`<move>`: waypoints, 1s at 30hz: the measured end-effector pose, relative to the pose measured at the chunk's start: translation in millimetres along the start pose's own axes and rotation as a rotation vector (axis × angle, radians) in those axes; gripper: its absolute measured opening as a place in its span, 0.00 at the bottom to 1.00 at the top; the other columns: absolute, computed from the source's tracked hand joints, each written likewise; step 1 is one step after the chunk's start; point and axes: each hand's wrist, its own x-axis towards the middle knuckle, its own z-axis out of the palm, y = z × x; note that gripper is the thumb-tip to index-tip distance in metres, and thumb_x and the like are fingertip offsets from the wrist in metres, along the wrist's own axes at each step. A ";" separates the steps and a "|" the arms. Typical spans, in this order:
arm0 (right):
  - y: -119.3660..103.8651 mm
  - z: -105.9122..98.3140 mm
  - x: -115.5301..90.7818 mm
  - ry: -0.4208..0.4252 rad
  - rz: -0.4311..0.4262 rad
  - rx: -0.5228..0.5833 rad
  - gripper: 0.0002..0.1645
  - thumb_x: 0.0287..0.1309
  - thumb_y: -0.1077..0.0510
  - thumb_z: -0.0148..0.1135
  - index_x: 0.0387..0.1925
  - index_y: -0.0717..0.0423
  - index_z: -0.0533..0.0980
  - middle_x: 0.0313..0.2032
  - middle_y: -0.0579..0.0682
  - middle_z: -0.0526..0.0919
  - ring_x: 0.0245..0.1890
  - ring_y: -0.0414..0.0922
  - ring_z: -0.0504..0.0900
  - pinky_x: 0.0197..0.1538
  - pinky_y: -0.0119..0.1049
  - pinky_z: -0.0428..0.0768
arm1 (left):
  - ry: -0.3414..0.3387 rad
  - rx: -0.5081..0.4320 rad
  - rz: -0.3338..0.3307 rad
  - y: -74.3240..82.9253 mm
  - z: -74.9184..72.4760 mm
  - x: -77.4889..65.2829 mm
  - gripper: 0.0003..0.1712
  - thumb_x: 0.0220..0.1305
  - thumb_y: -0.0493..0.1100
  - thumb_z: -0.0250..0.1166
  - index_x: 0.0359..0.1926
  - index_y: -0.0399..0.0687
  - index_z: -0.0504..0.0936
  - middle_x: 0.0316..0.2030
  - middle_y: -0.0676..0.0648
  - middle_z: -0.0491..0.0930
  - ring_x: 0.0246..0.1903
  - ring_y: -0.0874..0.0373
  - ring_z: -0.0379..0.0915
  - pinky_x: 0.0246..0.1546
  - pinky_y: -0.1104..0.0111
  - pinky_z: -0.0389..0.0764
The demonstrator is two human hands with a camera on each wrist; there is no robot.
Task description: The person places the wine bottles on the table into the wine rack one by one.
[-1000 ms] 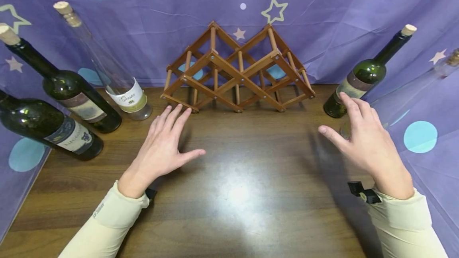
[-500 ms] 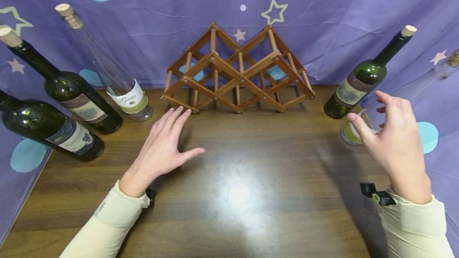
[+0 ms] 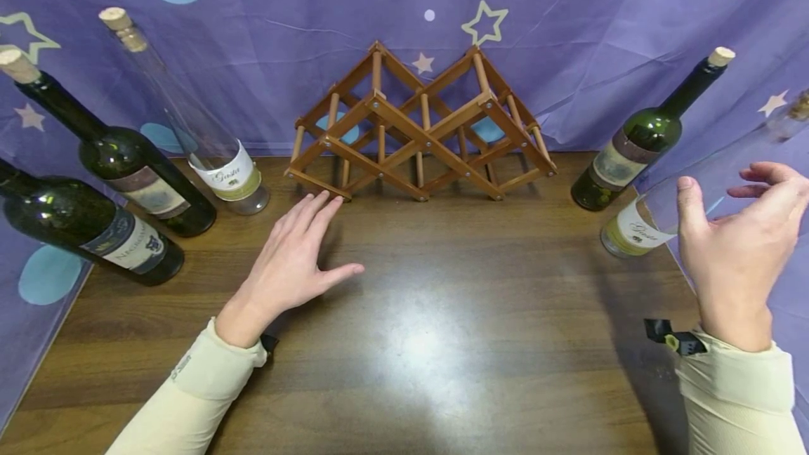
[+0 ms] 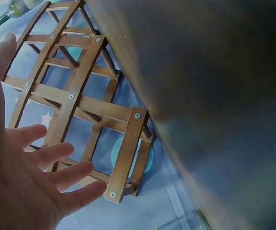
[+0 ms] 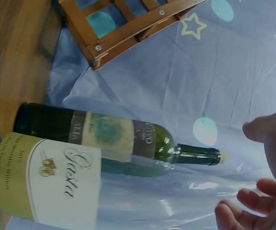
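Observation:
My right hand (image 3: 739, 251) hovers beside a clear glass bottle (image 3: 638, 227) with a white and yellow-green label. In the right wrist view its thumb and fingers (image 5: 253, 201) are spread around the bottle's upper part; contact cannot be made out. Just behind stands a corked green wine bottle (image 3: 622, 153). My left hand (image 3: 291, 251), fingers straight and thumb out, is in front of the left end of a wooden folding wine rack (image 3: 426, 139). Nothing is held in it. The left wrist view shows its open palm (image 4: 28, 182) facing the rack.
On the left stand another clear bottle (image 3: 227, 174) with a cork, a dark green corked bottle (image 3: 145, 185) and a dark bottle with a blue label (image 3: 126, 237). A purple curtain (image 3: 303, 12) hangs behind the brown wooden table (image 3: 411, 286).
My right hand has moved right, from in front of the green wine bottle to beside the clear bottle, whose label now shows. My left hand has stayed almost still.

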 end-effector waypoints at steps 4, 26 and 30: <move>3.1 4.3 3.4 0.023 0.073 -0.016 0.34 0.55 0.42 0.65 0.61 0.41 0.63 0.54 0.31 0.68 0.45 0.21 0.63 0.56 0.33 0.65 | -0.001 -0.003 0.007 0.7 1.9 -0.2 0.65 0.47 0.81 0.63 0.78 0.53 0.56 0.73 0.39 0.59 0.73 0.43 0.49 0.65 0.44 0.59; 3.5 14.0 13.0 -0.112 0.269 0.011 0.28 0.58 0.44 0.62 0.59 0.44 0.68 0.45 0.24 0.71 0.38 0.20 0.73 0.37 0.18 0.61 | -0.024 0.000 0.006 2.6 4.1 0.0 0.64 0.47 0.82 0.61 0.78 0.54 0.55 0.73 0.40 0.59 0.73 0.42 0.49 0.66 0.44 0.59; 3.6 13.9 13.9 -0.116 0.270 0.005 0.28 0.58 0.44 0.62 0.59 0.43 0.69 0.44 0.23 0.71 0.37 0.18 0.72 0.38 0.19 0.60 | -0.029 0.002 0.010 3.4 4.2 0.5 0.64 0.48 0.81 0.62 0.78 0.53 0.57 0.73 0.40 0.59 0.73 0.42 0.49 0.65 0.44 0.59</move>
